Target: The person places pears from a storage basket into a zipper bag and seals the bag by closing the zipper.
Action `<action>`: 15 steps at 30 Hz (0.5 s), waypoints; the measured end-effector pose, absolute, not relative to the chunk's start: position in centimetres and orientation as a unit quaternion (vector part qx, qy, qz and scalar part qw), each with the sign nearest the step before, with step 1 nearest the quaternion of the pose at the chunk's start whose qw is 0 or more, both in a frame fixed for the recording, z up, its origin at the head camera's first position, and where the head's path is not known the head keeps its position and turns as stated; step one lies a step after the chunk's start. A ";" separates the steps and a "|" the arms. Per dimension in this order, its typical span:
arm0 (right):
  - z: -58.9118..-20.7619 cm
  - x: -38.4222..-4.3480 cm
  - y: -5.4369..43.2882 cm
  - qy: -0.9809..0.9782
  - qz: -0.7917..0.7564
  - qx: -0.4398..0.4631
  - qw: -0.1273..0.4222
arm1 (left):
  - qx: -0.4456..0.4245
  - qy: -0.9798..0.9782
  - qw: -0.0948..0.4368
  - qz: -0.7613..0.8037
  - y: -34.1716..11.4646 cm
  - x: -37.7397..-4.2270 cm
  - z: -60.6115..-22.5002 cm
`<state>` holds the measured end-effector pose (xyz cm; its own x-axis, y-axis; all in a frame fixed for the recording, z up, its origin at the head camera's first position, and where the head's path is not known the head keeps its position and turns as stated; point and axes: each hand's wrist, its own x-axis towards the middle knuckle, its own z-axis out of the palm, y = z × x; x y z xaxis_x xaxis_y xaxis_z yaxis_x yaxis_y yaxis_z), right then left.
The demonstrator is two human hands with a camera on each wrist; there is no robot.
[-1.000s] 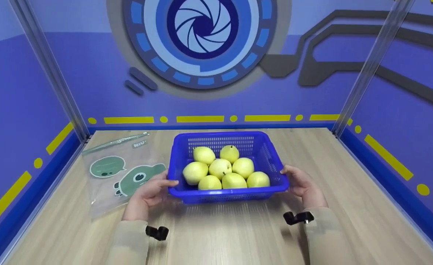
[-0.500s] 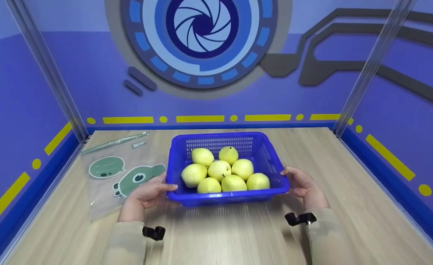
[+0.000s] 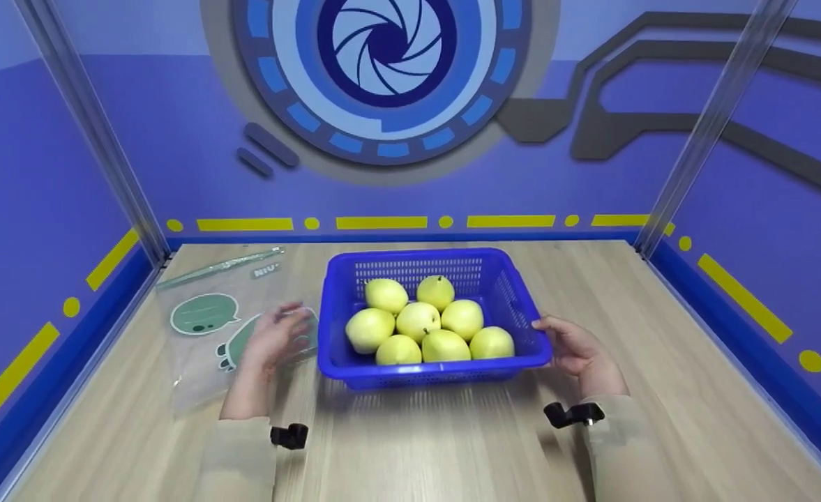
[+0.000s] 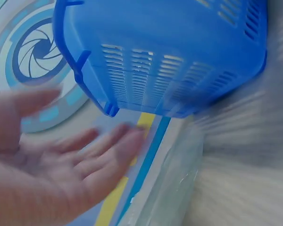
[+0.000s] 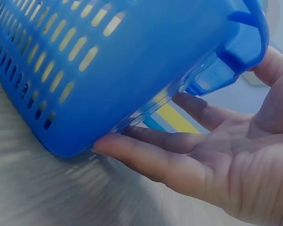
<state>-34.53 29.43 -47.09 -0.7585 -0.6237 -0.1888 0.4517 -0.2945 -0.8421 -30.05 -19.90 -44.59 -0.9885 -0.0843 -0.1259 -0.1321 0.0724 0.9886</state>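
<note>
Right grip (image 3: 577, 348) is holding the blue basket (image 3: 410, 375) by its right end; left grip (image 3: 274, 339) is hovering off the left end, holding nothing. Basket is occupying mid-frame on the bench (image 3: 396, 446), long side facing the bottom of the frame, eight pears (image 3: 418, 318) showing inside and bunching toward the near side.

Edges: basket's back rim is showing just below the bench's far edge, where the back wall (image 3: 138, 139) is rising. Left wall (image 3: 26, 209) and right wall (image 3: 773, 209) are boxing in the frame sides.

Room: wide strip of bench is running from the basket to the bottom of the frame, between the sleeves; another patch is showing at right, between right grip and right wall. Left of centre is tighter: clear zip bag (image 3: 201, 376) is lying flat, its right end reaching near the basket.

Left grip is overhanging that end, blurring a bit; fingers are lying relaxed and well open, thumb standing apart, a gap to the basket showing in the left wrist view. Right grip is pressing its thumb at the rim, opened wide, fingers running nearly straight, fingertips touching the outer wall low down in the right wrist view.
</note>
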 end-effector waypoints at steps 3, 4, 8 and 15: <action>-47.2 -34.6 29.6 0.492 -0.796 -0.098 0.340 | -0.113 0.799 -0.064 0.587 -20.2 -30.5 -45.0; -47.2 -34.6 29.6 0.492 -0.794 -0.102 0.342 | -0.114 0.827 -0.072 0.546 -20.3 -30.6 -45.3; -47.4 -34.6 29.7 0.488 -0.795 -0.104 0.344 | -0.105 0.910 -0.019 0.401 -20.8 -30.9 -47.1; -47.4 -34.6 29.5 0.495 -0.797 -0.078 0.338 | -0.199 0.914 0.072 0.346 -21.0 -30.2 -47.5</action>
